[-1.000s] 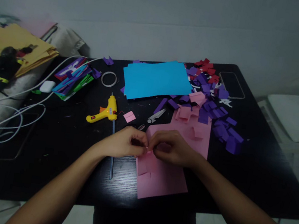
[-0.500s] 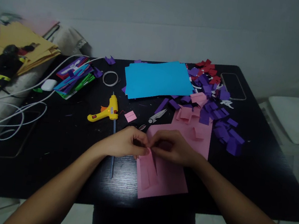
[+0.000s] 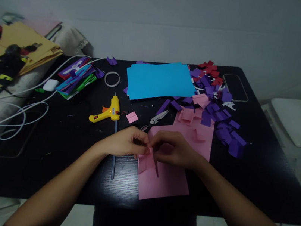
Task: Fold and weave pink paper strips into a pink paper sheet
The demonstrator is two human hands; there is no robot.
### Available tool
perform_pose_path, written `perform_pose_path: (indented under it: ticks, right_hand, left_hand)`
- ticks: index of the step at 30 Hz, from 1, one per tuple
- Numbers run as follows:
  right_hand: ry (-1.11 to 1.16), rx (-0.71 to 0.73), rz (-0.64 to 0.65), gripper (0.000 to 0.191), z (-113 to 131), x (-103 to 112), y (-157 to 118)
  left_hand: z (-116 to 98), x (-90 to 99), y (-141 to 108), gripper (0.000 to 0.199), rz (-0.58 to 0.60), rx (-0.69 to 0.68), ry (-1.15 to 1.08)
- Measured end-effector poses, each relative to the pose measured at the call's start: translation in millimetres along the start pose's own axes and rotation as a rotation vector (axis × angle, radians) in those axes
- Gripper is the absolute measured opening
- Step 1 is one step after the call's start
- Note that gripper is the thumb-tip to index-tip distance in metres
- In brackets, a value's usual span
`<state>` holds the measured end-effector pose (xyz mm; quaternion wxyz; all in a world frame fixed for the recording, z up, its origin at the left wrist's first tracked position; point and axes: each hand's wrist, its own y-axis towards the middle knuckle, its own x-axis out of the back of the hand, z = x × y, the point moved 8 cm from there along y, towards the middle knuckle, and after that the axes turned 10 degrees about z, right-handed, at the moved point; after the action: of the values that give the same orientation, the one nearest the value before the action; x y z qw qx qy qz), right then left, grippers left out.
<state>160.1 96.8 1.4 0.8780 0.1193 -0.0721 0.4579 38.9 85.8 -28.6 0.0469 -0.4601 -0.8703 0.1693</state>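
My left hand [image 3: 130, 142] pinches the top end of a small folded pink paper piece [image 3: 153, 161]. Close against it, my right hand [image 3: 172, 148] has its fingertips pinched on the same piece. The two hands meet above a large pink sheet [image 3: 168, 185] that lies near the front edge. Behind my hands, more curled pink pieces [image 3: 187, 115] rest on pink paper. A grey blade-like tool [image 3: 158, 118] and a small pink square [image 3: 132, 117] lie just beyond my fingers.
A yellow glue gun [image 3: 108, 111] with a grey stick sits left of my hands. Blue sheets [image 3: 159, 81] lie at the back, beside purple scraps [image 3: 222, 133] and red scraps [image 3: 217, 80]. White cables [image 3: 22, 116] cross the left side. A phone-like object [image 3: 235, 87] is at back right.
The folded pink piece between my fingers has tilted and its lower end has lifted higher over the pink sheet. Both hands have stayed almost in place.
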Motion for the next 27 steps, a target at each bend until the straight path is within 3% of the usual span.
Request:
perform_pose_path:
  ticks: [8, 14, 27]
  right_hand:
    - [-0.022, -0.036, -0.01, 0.017, -3.6, 5.2, -1.1]
    - [-0.044, -0.039, -0.019, 0.017, -8.3, 5.4, -2.2]
    - [-0.066, -0.03, -0.06, 0.016, -7.3, 7.7, -2.4]
  left_hand:
    - [2.2, 2.3, -1.0, 0.017, -0.025, 0.044, -0.023]
    - [-0.9, 2.5, 0.2, 0.011, -0.053, 0.004, 0.058]
    - [-0.5, 3.4, 3.0, 0.008, -0.083, -0.016, -0.021]
